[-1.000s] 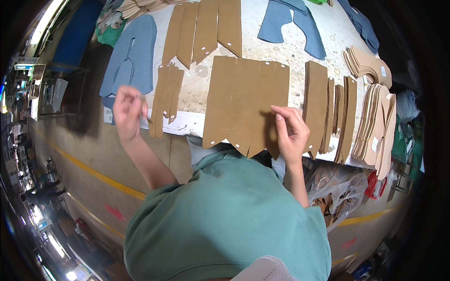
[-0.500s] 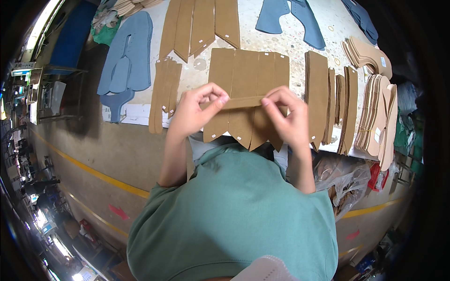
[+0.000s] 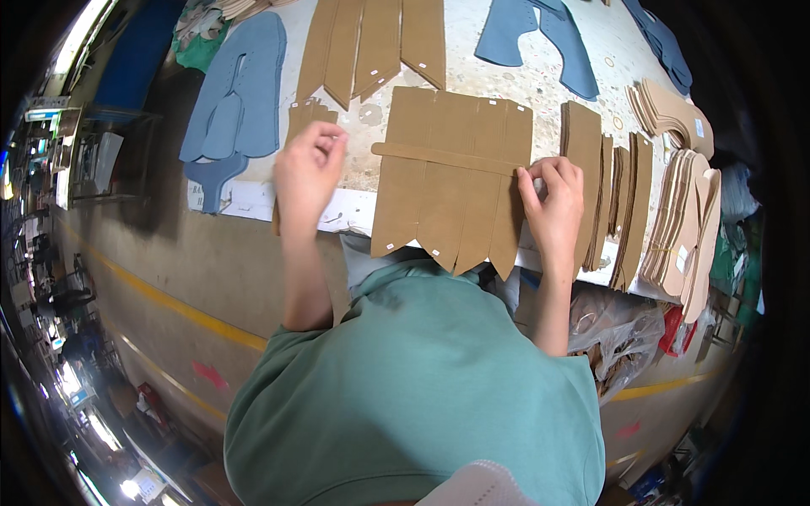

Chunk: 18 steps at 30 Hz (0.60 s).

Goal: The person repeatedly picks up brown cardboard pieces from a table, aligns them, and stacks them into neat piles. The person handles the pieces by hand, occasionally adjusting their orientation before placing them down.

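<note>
A long narrow brown leather-like strip (image 3: 447, 158) lies across several pointed brown panels (image 3: 443, 207) set side by side at the table's near edge. My right hand (image 3: 553, 198) pinches the strip's right end between thumb and fingers; something whitish shows inside its curled fingers. The strip's left end, rounded, lies free and juts slightly past the panels. My left hand (image 3: 308, 173) is off the strip, raised over a small group of narrow brown pieces (image 3: 305, 116) that it partly covers. Its fingers are curled with the thumb near the fingertips; what they hold, if anything, I cannot make out.
Longer brown panels (image 3: 371, 46) lie farther back. Blue cut pieces are at the left (image 3: 240, 93) and far right (image 3: 548, 42). Brown stacks (image 3: 578, 139) and beige stacks (image 3: 675, 215) line the right side. A clear plastic bag (image 3: 616, 329) sits below the table's right edge.
The strip, held taut between both hands before, now lies on the panels. My left hand has let go of it and moved left; my right hand has shifted slightly right, keeping its end.
</note>
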Each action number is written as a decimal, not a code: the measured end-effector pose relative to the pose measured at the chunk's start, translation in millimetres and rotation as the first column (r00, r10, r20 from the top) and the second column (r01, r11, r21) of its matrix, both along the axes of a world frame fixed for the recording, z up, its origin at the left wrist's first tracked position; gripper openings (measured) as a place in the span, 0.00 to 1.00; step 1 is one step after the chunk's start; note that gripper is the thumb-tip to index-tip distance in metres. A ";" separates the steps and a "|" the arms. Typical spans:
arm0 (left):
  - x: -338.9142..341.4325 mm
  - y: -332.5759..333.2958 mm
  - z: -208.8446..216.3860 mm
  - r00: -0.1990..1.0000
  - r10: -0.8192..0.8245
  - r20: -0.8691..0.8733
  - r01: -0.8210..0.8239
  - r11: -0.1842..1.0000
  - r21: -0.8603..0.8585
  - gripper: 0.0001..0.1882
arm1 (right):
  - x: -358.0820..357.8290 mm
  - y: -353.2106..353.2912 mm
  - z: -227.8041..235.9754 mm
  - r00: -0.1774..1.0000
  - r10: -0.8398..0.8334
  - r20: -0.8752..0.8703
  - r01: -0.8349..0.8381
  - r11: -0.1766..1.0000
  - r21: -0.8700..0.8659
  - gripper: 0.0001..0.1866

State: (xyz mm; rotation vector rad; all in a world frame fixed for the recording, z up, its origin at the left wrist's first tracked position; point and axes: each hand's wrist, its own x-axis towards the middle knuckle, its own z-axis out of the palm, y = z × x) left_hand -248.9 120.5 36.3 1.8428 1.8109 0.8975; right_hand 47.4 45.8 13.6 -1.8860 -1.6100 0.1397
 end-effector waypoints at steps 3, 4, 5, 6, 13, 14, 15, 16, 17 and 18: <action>-31.0 0.4 9.8 0.988 0.155 -0.003 -0.155 0.988 -0.018 0.06 | -0.4 -0.7 1.4 1.000 0.013 0.013 -0.013 1.000 -0.006 0.10; -41.1 2.9 11.7 0.978 0.204 -0.045 -0.204 0.979 -0.005 0.06 | -0.9 -1.3 2.5 1.000 0.013 0.013 -0.012 1.000 -0.025 0.09; -50.4 5.3 12.7 0.965 0.249 -0.082 -0.248 0.969 0.016 0.06 | -1.8 -1.7 4.0 1.000 0.012 0.011 -0.012 1.000 0.004 0.09; -58.4 7.0 12.4 0.961 0.249 -0.123 -0.245 0.969 0.043 0.06 | -2.9 -2.2 5.8 1.000 0.011 0.008 -0.012 0.999 0.033 0.09; -68.5 24.3 -10.3 0.974 0.154 -0.164 -0.140 0.986 0.093 0.08 | -15.6 -16.3 18.1 0.994 0.073 -0.080 -0.064 0.992 0.109 0.08; -66.9 26.3 -12.7 0.973 0.157 -0.168 -0.144 0.986 0.087 0.08 | -16.8 -18.5 18.2 0.993 0.079 -0.090 -0.069 0.992 0.106 0.07; -64.4 28.0 -14.9 0.974 0.152 -0.169 -0.138 0.986 0.094 0.08 | -17.5 -19.8 17.7 0.993 0.087 -0.080 -0.078 0.991 0.106 0.07; -62.0 28.5 -16.8 0.974 0.147 -0.172 -0.131 0.987 0.098 0.08 | -18.0 -21.2 16.7 0.993 0.093 -0.069 -0.085 0.991 0.105 0.07; -59.7 28.6 -18.2 0.974 0.153 -0.166 -0.138 0.985 0.101 0.08 | -18.4 -22.4 15.5 0.993 0.098 -0.059 -0.091 0.990 0.103 0.07; -57.8 28.7 -19.2 0.974 0.160 -0.162 -0.145 0.984 0.105 0.09 | -18.4 -23.3 14.2 0.994 0.094 -0.063 -0.087 0.991 0.099 0.07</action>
